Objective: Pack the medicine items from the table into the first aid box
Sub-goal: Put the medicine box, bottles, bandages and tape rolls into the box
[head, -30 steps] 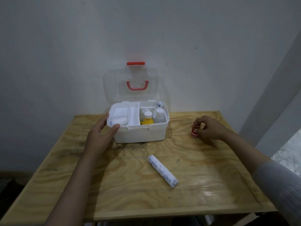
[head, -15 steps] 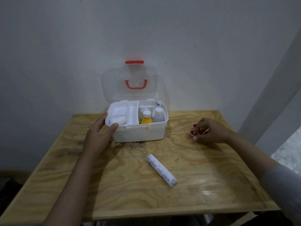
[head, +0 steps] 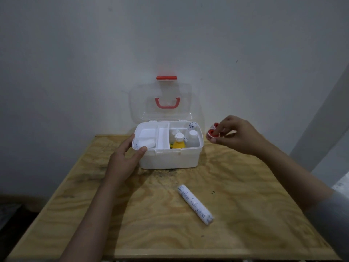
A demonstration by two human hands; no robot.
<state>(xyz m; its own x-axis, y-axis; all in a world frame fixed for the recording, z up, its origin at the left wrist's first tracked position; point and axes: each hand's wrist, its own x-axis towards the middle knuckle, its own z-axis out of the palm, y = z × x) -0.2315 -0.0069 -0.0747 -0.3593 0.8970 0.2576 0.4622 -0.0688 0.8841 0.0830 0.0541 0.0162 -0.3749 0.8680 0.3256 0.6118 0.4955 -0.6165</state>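
Observation:
A white first aid box (head: 170, 157) stands open at the back of the wooden table (head: 245, 214), its clear lid (head: 160, 99) upright against the wall. Inside are a yellow bottle (head: 178, 143), a white bottle (head: 193, 138) and a white tray insert (head: 149, 138). My left hand (head: 124, 159) grips the box's left front corner. My right hand (head: 236, 135) is raised just right of the box, holding two small red-and-white tape rolls (head: 212, 132). A long white wrapped bandage roll (head: 195, 204) lies on the table in front of the box.
A grey wall rises right behind the box. A pale pillar (head: 324, 114) stands at the right. The table's front edge (head: 188, 255) is close to me, with dark floor to the left.
My right hand has picked the red-and-white rolls up off the table and carried them up and left, close to the box's right side. My left hand stays on the box.

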